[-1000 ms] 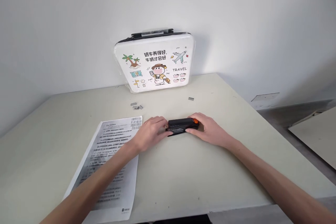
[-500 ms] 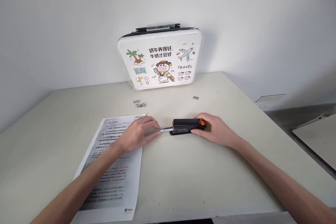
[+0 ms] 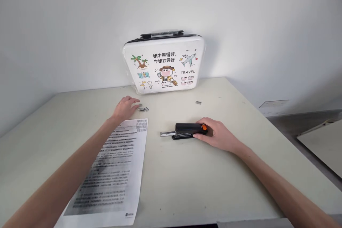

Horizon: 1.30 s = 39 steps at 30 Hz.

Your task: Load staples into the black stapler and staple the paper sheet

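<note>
A black stapler (image 3: 185,130) with an orange button lies on the pale table (image 3: 187,178), its metal staple tray pulled out to the left. My right hand (image 3: 216,136) grips the stapler's right end, a finger by the orange button. Stretched out to the far left, my left hand (image 3: 125,107) has its fingers reaching onto a small pile of staple strips (image 3: 143,108). I cannot tell whether the fingers have hold of a strip.
A printed sheet of paper (image 3: 112,171) lies at the front left under my left forearm. A white cartoon-printed case (image 3: 164,63) leans on the wall at the back. One more staple strip (image 3: 198,103) lies alone behind the stapler. The table's edge runs along the right.
My left hand pulled the staple tray out of the stapler, let go and moved back-left to the staple strips. My right hand has stayed on the stapler.
</note>
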Available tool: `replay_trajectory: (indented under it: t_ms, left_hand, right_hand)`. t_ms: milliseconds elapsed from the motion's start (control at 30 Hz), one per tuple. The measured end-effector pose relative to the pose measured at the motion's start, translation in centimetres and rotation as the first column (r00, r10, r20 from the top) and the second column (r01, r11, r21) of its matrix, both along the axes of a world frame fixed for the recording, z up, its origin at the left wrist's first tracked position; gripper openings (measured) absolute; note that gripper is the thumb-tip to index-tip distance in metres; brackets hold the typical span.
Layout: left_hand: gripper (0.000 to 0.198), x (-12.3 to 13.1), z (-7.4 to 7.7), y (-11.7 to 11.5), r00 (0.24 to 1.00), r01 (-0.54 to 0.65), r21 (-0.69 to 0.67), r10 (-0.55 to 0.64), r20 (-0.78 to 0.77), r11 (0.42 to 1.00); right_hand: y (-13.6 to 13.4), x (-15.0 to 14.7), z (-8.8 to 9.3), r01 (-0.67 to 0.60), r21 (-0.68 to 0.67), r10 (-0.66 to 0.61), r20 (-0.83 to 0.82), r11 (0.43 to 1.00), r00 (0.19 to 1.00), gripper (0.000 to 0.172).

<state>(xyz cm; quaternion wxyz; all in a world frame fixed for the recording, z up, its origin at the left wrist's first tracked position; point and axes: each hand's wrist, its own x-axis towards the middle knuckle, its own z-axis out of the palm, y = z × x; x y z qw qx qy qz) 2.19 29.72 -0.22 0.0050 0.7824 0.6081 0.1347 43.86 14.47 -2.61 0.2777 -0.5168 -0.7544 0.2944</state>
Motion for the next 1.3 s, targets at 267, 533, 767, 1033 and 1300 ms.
replay_trajectory:
  t_ms: [267, 533, 767, 1033, 1300]
  left_hand:
    - [0.025, 0.2, -0.2, -0.3, 0.991, -0.043, -0.03, 0.047, 0.123, 0.999]
    - [0.033, 5.5, 3.1, -7.2, 0.879, 0.305, 0.133, -0.332, 0.341, 0.943]
    - [0.022, 8.6, 2.8, -12.0, 0.737, 0.651, 0.076, -0.652, 0.175, 0.756]
    - [0.022, 8.5, 2.4, -11.8, 0.691, 0.719, 0.025, -0.717, 0.092, 0.695]
    - [0.021, 8.8, 2.2, -11.9, 0.706, 0.698, 0.043, -0.697, 0.127, 0.715]
  right_hand:
    - [0.0, 0.0, 0.1, -0.008, -0.003, 0.008, 0.02, 1.0, 1.0, 0.024]
    - [-0.1, -0.2, 0.2, -0.004, -0.018, 0.005, 0.028, 1.0, 1.0, 0.025]
    - [-0.1, -0.2, 0.4, -0.006, -0.009, 0.007, 0.056, 1.0, 0.998, 0.025]
    - [0.0, -0.1, 0.3, -0.018, -0.005, 0.019, 0.062, 1.0, 0.998, 0.025]
    - [0.0, 0.0, 0.5, -0.022, 0.0, 0.022, 0.064, 1.0, 0.998, 0.026]
